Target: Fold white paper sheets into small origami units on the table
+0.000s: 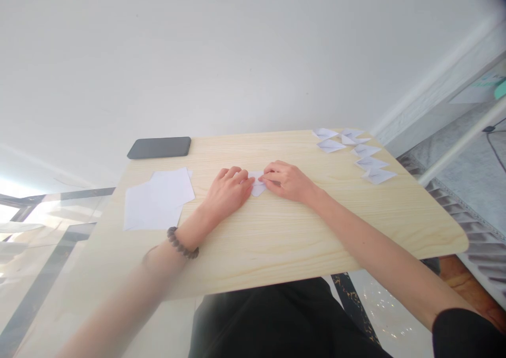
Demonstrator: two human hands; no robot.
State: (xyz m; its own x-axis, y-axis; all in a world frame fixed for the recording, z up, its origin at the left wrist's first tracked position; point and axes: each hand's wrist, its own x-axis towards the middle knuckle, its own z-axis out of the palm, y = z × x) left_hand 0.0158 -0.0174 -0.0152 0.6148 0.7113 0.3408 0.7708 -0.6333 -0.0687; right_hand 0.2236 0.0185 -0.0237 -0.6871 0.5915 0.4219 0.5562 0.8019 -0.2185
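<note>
A small folded piece of white paper [258, 190] lies on the table in front of me, partly hidden by my fingers. My left hand [230, 190] grips its left side, with the fingers curled and the thumb side against the paper. From the right, my right hand [288, 181] pinches the paper's other edge between thumb and fingers. A crease runs across the paper between the two hands, and its lower end narrows to a blunt tip. A beaded bracelet [182, 244] circles my left wrist.
Loose white sheets [154, 205] overlap at the table's left. Behind them lies a dark phone [160, 147]. Several folded paper pieces [370, 163] are grouped at the back right. The pale wooden table [253, 247] stands against a white wall [245, 57].
</note>
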